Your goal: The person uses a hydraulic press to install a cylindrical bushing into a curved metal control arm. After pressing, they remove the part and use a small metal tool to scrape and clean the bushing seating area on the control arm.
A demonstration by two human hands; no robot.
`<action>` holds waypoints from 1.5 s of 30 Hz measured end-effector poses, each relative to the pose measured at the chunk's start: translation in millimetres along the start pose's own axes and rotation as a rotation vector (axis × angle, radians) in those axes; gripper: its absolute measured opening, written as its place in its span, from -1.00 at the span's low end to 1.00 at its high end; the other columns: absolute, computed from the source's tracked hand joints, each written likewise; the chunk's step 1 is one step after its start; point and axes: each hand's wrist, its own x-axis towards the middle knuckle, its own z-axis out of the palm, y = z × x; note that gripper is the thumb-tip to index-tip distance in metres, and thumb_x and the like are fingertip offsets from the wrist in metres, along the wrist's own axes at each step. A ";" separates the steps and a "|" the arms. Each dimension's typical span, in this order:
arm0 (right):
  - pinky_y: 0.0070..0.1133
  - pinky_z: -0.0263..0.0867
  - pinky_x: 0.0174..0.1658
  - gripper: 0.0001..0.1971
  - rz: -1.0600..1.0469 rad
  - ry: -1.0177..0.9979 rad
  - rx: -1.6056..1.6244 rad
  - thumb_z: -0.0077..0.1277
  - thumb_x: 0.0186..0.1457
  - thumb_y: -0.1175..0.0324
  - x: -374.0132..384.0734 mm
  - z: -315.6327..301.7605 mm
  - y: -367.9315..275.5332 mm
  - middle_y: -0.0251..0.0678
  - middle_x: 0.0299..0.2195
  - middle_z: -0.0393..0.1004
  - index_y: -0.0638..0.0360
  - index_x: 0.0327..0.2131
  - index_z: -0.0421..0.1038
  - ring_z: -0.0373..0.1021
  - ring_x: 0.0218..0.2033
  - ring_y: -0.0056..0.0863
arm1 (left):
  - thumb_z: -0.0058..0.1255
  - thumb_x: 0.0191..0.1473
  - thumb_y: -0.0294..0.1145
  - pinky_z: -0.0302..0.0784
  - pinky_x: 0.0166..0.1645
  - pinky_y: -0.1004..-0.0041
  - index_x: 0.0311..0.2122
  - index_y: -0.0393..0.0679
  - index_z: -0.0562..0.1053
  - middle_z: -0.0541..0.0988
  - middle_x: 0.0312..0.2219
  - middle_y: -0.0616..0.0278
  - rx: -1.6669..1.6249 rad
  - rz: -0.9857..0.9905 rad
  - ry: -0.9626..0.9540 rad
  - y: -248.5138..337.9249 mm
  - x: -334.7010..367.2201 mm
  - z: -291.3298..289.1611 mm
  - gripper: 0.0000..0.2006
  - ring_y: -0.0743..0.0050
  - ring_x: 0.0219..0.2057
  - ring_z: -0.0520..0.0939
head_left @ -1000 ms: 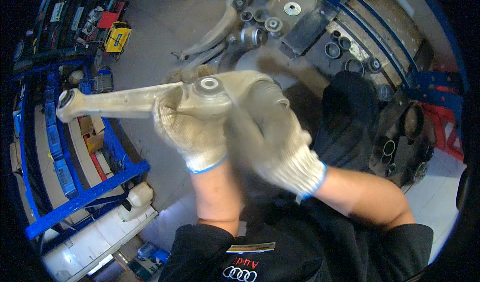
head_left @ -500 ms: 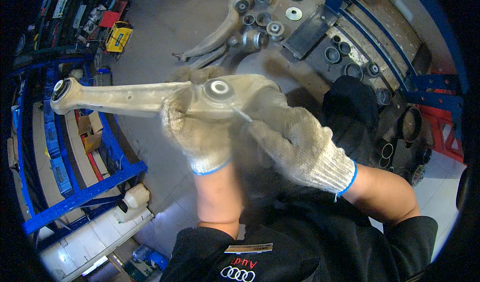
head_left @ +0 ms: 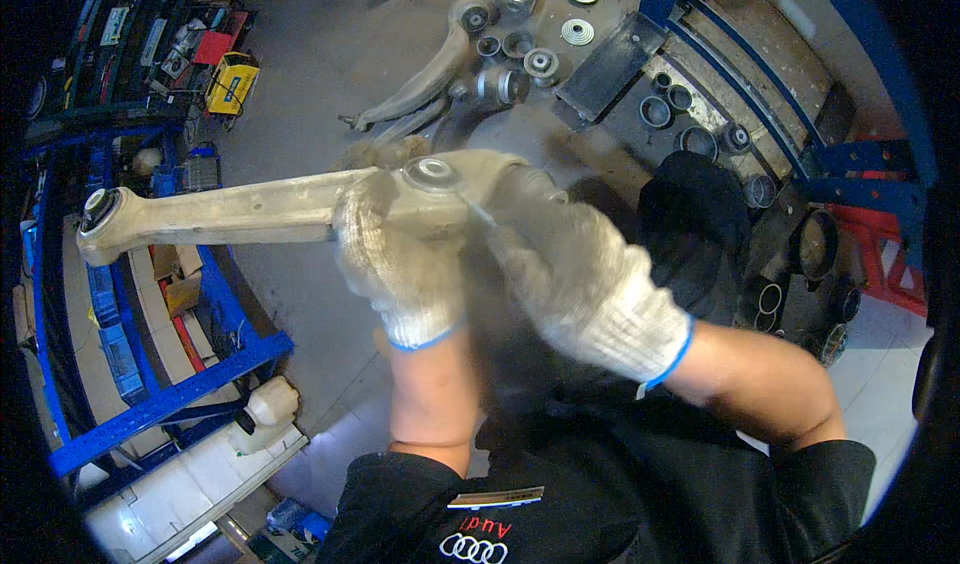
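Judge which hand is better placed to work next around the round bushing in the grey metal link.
Probably the right hand: it seems to hold a thin, pale tool pointing toward the bushing, while the left hand grips the metal link.

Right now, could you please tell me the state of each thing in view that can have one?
Metal arm: held up, lengthwise across the view
Bushing beside the left hand: seated in the arm
Left hand: gloved, gripping the arm
Thin tool: pointing at the arm, contact too blurred to tell
Right hand: gloved, closed around the tool
Curved arm: lying on the floor
Two round discs: lying flat
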 end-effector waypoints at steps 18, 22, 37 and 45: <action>-0.29 0.40 -0.16 -0.64 0.019 -0.166 0.314 -0.13 0.25 0.10 -14.7 -3.0 33.0 -0.02 -0.35 0.56 0.14 -0.23 0.56 0.50 -0.27 -0.04 | 0.00 -0.07 -0.26 0.52 0.04 -0.07 -0.06 -0.22 0.45 0.55 -0.15 -0.06 -0.280 -0.159 -0.069 -1.8 10.5 -2.1 -0.57 -0.11 -0.11 0.60; -0.28 0.41 -0.13 -0.66 0.025 -0.150 0.247 -0.12 0.23 0.11 -7.5 -20.2 25.5 0.00 -0.27 0.55 0.14 -0.24 0.56 0.50 -0.23 -0.01 | 0.00 -0.04 -0.22 0.52 0.05 -0.10 -0.06 -0.21 0.45 0.56 -0.14 -0.09 -0.288 -0.107 -0.116 1.4 5.9 1.6 -0.57 -0.12 -0.09 0.59; -0.51 0.36 -0.28 -0.79 -0.003 0.234 0.398 -0.06 0.28 0.30 -27.6 34.5 11.6 -0.29 -0.39 0.53 0.25 -0.24 0.49 0.43 -0.36 -0.52 | -0.01 0.10 -0.19 0.47 0.12 -0.09 0.03 -0.18 0.38 0.50 -0.03 -0.10 -0.084 -0.019 -0.371 3.8 -13.3 -6.4 -0.57 -0.07 0.01 0.53; -0.30 0.45 -0.28 -0.73 -0.223 -0.156 0.093 0.03 0.13 0.35 -25.8 -33.5 44.4 -0.01 -0.23 0.51 0.26 -0.12 0.42 0.49 -0.29 -0.06 | -0.07 0.14 -0.17 0.39 0.20 -0.14 0.11 -0.17 0.35 0.44 0.03 -0.08 -0.214 -0.019 -0.277 -3.3 -21.9 -14.5 -0.53 -0.22 0.04 0.49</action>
